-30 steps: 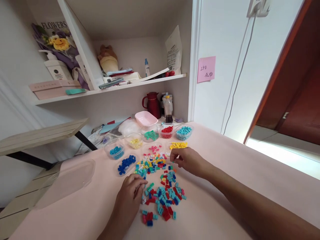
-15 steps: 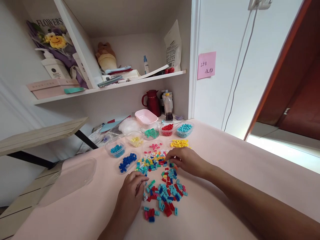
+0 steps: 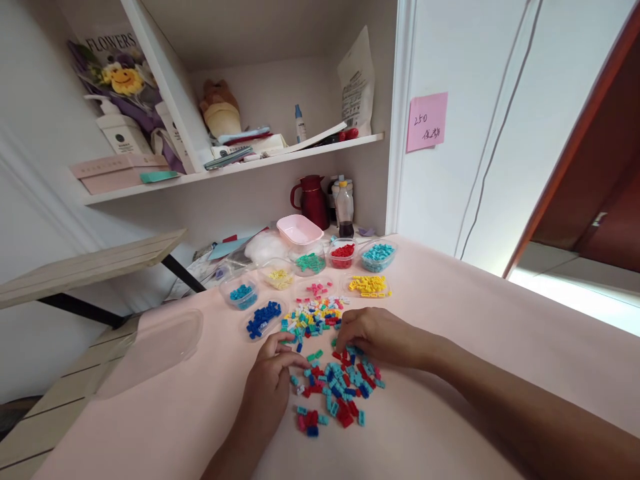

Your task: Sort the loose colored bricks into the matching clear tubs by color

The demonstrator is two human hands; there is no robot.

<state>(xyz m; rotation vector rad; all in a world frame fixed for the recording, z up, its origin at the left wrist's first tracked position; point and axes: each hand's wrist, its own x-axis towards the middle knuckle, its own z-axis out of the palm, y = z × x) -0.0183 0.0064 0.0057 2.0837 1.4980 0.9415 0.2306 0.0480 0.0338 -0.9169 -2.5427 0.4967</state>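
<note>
A loose pile of small coloured bricks (image 3: 340, 390) lies on the pale pink table (image 3: 450, 320), with a second mixed heap (image 3: 313, 317) just behind it. My left hand (image 3: 273, 383) rests at the pile's left edge, fingers curled, fingertips touching bricks. My right hand (image 3: 377, 337) lies palm down on the pile's far side, fingertips among the bricks. Whether either hand pinches a brick is hidden by the fingers.
Small clear tubs hold sorted bricks: dark blue (image 3: 263, 318), light blue (image 3: 242, 294), pale yellow (image 3: 279, 277), green (image 3: 309, 262), red (image 3: 343, 252), teal (image 3: 379, 253), yellow (image 3: 370, 285). A clear lid (image 3: 150, 347) lies left. A pink tub (image 3: 299, 231), red jug (image 3: 313, 198) and bottles stand behind.
My right hand has drawn back from near the yellow tub to the near pile. My left hand shifted slightly forward along the pile's left edge. The view turned a little left.
</note>
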